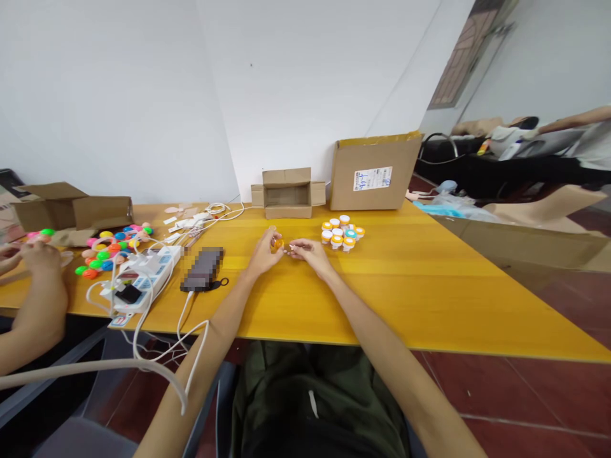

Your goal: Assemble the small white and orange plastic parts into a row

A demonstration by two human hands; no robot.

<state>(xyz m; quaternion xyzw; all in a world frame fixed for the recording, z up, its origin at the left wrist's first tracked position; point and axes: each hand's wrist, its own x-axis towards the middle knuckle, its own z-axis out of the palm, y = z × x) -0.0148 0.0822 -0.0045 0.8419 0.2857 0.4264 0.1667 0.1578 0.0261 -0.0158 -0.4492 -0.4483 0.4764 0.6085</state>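
Observation:
My left hand (265, 252) is closed around a small orange cap-like piece (279, 243), held just above the yellow wooden table (305, 305). Close beside it, my right hand (309, 252) has its fingers pinched on a tiny pale piece (292, 248) whose kind I cannot make out. To the right of my hands stands a cluster of several small containers (337, 242) with white tops and orange rims; one has a teal rim. Beyond my hands, an open cardboard box (287, 212) faces me.
A larger carton (367, 197) leans at the back right. On the left lie a phone (202, 269), a power strip (153, 280) with tangled white cables, and colourful balls (102, 256). Another person's hand (41, 257) works at the far left near an open box (102, 213).

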